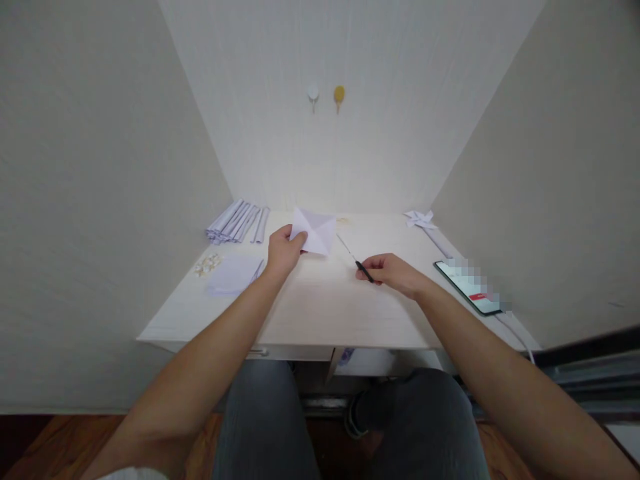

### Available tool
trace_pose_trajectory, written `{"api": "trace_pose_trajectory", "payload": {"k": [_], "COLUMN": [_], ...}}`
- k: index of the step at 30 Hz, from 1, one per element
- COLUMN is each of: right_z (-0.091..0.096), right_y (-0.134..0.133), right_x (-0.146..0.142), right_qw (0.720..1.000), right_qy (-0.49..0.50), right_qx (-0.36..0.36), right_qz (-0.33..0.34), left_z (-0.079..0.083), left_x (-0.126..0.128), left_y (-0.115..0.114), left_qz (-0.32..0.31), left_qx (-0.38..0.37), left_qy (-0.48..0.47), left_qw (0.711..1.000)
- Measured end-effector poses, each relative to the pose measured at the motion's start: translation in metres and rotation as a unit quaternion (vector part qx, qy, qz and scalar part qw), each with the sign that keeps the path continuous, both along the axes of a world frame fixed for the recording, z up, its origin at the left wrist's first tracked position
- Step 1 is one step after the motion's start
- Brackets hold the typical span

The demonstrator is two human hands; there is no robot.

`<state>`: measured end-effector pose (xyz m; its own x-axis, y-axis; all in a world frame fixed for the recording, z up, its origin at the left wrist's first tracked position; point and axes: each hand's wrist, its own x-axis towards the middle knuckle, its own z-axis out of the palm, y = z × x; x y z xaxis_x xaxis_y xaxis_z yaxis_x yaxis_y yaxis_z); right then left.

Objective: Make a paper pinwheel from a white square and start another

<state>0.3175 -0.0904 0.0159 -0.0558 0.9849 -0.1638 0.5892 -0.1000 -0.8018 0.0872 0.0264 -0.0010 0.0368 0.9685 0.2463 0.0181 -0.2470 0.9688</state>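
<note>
My left hand [283, 251] pinches the near left corner of a creased white square of paper [316, 231], held just above the pale desk [320, 313]. My right hand [395, 273] is closed around the black handles of a pair of scissors [354, 259]. Their thin blades point up and left toward the paper, a short gap away from it.
Several rolled white paper tubes [237, 222] lie at the back left, with a stack of white sheets [233, 274] and small pale bits [207, 264] nearer. A paper pinwheel [421, 219] rests at the back right. A phone [469, 287] with a cable lies on the right edge.
</note>
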Motion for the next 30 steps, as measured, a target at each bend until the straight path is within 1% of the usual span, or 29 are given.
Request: {"api": "trace_pose_trajectory", "payload": {"k": [1,3,5,7,9,10,11,13,16,19,24,27,30], "right_z": [0.008,0.03,0.057,0.084,0.107,0.116,0.122,0.131,0.133,0.13,0.118,0.115,0.115], "right_y": [0.008,0.026,0.043,0.057,0.067,0.071,0.073,0.076,0.076,0.077,0.086,0.088,0.086], "right_x": [0.0,0.001,0.0,0.0,-0.002,-0.003,-0.003,-0.005,-0.007,-0.005,0.001,0.005,0.007], "right_qw": [0.999,0.993,0.982,0.972,0.963,0.959,0.957,0.956,0.959,0.959,0.956,0.959,0.962], "right_qy": [0.027,0.101,0.155,0.186,0.208,0.217,0.224,0.233,0.232,0.227,0.233,0.225,0.221], "right_qx": [0.02,0.061,0.104,0.143,0.17,0.18,0.183,0.176,0.163,0.16,0.174,0.164,0.141], "right_qz": [-0.007,-0.026,-0.032,-0.028,-0.018,-0.014,-0.01,-0.003,0.025,0.05,0.05,0.053,0.071], "left_z": [0.016,0.051,0.089,0.122,0.145,0.152,0.157,0.159,0.158,0.161,0.169,0.168,0.167], "left_x": [0.003,0.007,0.009,0.009,0.007,0.006,0.006,0.006,0.007,0.007,0.005,0.005,0.005], "left_y": [0.006,0.018,0.027,0.032,0.032,0.03,0.028,0.021,0.012,0.007,0.004,0.003,0.002], "left_qz": [0.0,-0.008,-0.019,-0.024,-0.02,-0.015,-0.011,0.004,0.041,0.049,0.073,0.074,0.065], "left_qx": [0.015,0.061,0.112,0.156,0.193,0.207,0.217,0.228,0.235,0.248,0.282,0.288,0.286], "left_qy": [-0.007,-0.032,-0.07,-0.101,-0.113,-0.123,-0.137,-0.171,-0.181,-0.191,-0.196,-0.189,-0.195], "left_qw": [1.0,0.998,0.991,0.982,0.974,0.97,0.967,0.959,0.954,0.948,0.936,0.936,0.936]}}
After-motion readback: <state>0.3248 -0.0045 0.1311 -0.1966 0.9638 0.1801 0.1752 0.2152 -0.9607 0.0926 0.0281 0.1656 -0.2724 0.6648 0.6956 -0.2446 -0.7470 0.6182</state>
